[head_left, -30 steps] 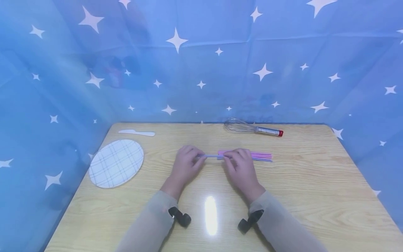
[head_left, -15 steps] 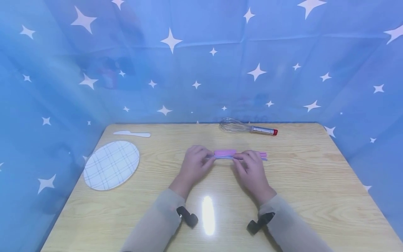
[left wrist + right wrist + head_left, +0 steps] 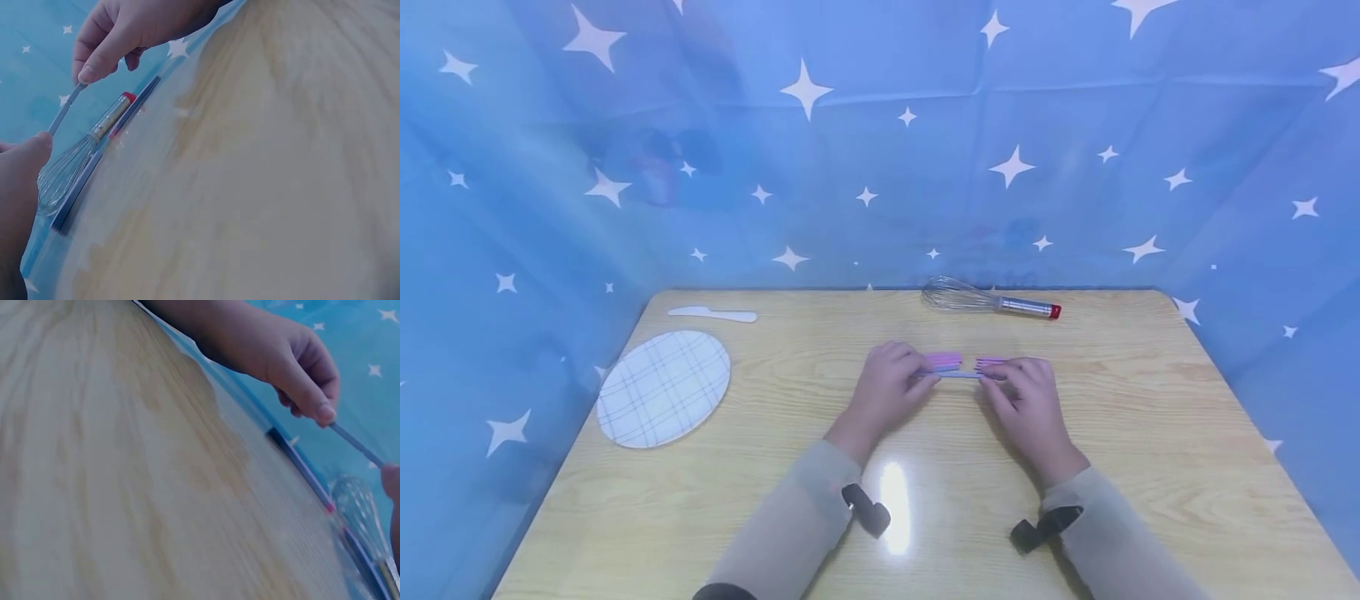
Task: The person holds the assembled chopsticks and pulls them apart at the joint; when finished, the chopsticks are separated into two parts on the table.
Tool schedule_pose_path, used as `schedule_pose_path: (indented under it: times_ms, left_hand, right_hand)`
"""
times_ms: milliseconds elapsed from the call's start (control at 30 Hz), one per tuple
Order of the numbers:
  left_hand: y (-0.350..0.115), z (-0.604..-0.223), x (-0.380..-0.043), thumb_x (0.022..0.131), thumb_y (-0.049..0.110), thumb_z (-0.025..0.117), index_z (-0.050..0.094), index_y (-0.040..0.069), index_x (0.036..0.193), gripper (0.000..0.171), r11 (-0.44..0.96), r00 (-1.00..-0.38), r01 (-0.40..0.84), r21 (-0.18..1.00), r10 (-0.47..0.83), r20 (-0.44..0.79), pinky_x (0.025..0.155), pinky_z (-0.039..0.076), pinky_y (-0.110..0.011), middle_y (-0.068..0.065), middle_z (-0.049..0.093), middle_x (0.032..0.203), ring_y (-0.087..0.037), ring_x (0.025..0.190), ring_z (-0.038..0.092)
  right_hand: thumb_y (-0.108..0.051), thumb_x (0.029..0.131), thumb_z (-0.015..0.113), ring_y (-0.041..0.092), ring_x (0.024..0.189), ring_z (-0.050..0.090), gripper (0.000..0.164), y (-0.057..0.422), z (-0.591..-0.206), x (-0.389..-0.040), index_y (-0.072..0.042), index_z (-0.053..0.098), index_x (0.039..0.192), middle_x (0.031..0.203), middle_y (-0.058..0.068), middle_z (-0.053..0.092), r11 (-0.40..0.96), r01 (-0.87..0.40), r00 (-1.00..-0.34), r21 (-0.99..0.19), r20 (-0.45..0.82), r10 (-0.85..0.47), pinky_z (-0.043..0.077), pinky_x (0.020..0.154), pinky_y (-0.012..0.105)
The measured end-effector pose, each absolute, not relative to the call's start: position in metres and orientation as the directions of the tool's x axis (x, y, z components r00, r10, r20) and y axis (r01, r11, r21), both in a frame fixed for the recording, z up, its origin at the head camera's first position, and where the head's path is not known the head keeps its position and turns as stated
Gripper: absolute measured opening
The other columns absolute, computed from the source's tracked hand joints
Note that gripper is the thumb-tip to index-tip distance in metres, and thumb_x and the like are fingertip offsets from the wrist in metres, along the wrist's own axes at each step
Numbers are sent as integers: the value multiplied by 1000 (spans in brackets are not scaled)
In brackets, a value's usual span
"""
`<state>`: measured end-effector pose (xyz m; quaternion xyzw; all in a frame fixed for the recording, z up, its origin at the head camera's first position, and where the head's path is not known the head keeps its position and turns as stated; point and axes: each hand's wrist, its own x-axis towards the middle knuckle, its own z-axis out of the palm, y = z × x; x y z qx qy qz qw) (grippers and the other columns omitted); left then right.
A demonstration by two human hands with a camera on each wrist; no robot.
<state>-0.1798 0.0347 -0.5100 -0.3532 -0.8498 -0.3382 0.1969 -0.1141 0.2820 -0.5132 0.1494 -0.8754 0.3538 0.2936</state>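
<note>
A thin blue-grey drinking straw [image 3: 958, 374] stretches between my two hands. My left hand [image 3: 887, 387] pinches one end between thumb and fingers. My right hand [image 3: 1028, 408] pinches the other end the same way. Both wrist views show this straw [image 3: 64, 115] raised over the table. Behind it lie pink and blue straws in two groups placed end to end, with a small gap between them. The left group [image 3: 943, 360] is partly hidden by my left hand, and the right group [image 3: 988, 363] mostly by my right hand.
A wire whisk [image 3: 992, 300] with a red-tipped handle lies at the table's back edge. At the back left is a white knife [image 3: 713, 314], with a white checked plate [image 3: 664, 389] in front of it. A blue star-patterned curtain [image 3: 865, 150] stands behind the wooden table [image 3: 760, 517].
Both hands have moved to the right along the table, carrying the straw between them. The gap between the two straw groups now shows. The head view has shifted slightly.
</note>
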Motion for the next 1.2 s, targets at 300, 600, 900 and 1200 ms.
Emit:
schedule_pose_path:
  times_ms: [300,600,900,1200]
  left_hand:
    - [43,-513,-181,98,32,78,79,19,101,13,513,-657,748,421,487,576,109,45,-39,7,72,102,-14,103,64]
    - [43,-512,-181,98,25,80,80,17,102,9,479,-662,748,460,489,568,108,45,-39,5,72,103,-16,105,63]
    - [43,-512,-182,99,25,79,80,17,104,9,492,-682,731,473,506,527,110,43,-40,5,72,106,-16,108,63]
    - [36,-512,-186,94,25,84,81,16,101,12,527,-705,702,479,419,572,102,48,-42,4,73,102,-17,99,64]
  right_hand:
    - [-3,90,83,32,107,54,17,293,-513,-111,-5,79,107,106,10,72,724,-421,-813,-547,581,-34,37,93,43]
    - [1,89,83,36,104,56,14,296,-514,-112,-5,80,101,99,9,72,711,-472,-785,-521,616,-69,38,93,46]
    - [1,89,84,36,104,54,13,299,-514,-112,-6,80,100,100,10,70,718,-465,-789,-518,610,-71,36,93,48]
    - [1,91,82,39,109,50,11,305,-512,-114,-4,80,100,100,14,66,746,-364,-819,-557,572,28,32,94,50]
